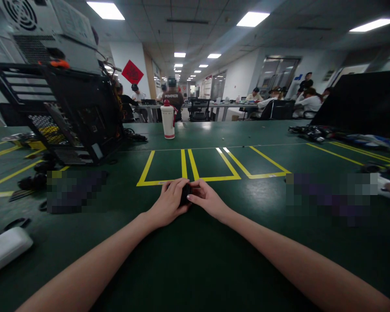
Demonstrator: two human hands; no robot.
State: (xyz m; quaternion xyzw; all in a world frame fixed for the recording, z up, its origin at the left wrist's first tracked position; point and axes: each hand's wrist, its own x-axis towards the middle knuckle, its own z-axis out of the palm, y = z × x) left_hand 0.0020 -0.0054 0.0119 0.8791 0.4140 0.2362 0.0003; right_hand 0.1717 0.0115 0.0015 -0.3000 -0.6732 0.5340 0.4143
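Note:
Both of my hands meet over the middle of the green table, just in front of the yellow tape outlines. Between them is a small black object, mostly covered by fingers, so its kind cannot be made out. My left hand is wrapped round its left side, the fingers curled over the top. From the right, my right hand grips it with the thumb in front and bent fingers behind.
An open black computer case stands at the left with metal-boxed units on top. A white bottle with a red cap stands farther back. Cables lie at right, a white case at lower left. People sit at distant desks.

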